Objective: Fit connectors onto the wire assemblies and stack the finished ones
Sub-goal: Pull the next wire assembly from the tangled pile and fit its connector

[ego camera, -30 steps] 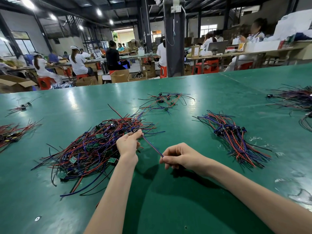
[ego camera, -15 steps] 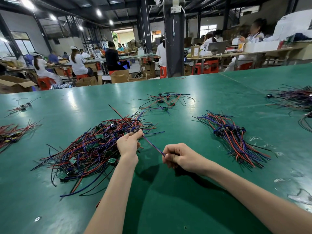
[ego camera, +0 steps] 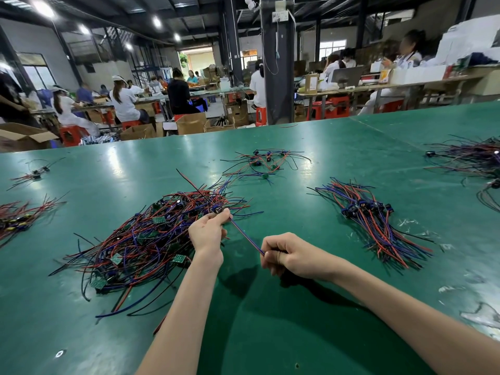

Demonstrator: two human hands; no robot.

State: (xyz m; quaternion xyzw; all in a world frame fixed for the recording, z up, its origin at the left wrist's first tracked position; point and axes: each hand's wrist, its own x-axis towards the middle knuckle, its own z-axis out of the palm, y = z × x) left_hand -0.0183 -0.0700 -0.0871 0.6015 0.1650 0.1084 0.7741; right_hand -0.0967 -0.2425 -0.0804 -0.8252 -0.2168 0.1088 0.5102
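Green table [ego camera: 297, 334] fills the lower view. Big tangled pile [ego camera: 140, 239] of red/blue/black wires with small green boards, left of centre, touching the left wrist area. Neater stack [ego camera: 373, 220] of red/blue wires with dark connectors, right of centre, well apart from the hands; its wires fan toward the near-right. Small loose cluster [ego camera: 265, 163] further back, centre. More wire heaps at the left edge [ego camera: 19, 215] and far right [ego camera: 470, 158].

Left hand [ego camera: 207, 234] at the near edge of the big pile, fingers curled and pinching the dark connector [ego camera: 217, 209] at the fingertips. Right hand [ego camera: 292, 257] near centre, fist-like, fingers clamped on the other end.

Wire assembly [ego camera: 244, 235] is held between the hands above the table, stretched straight. Long axis is diagonal: connector end points far-left, free end points near-right into the right hand.
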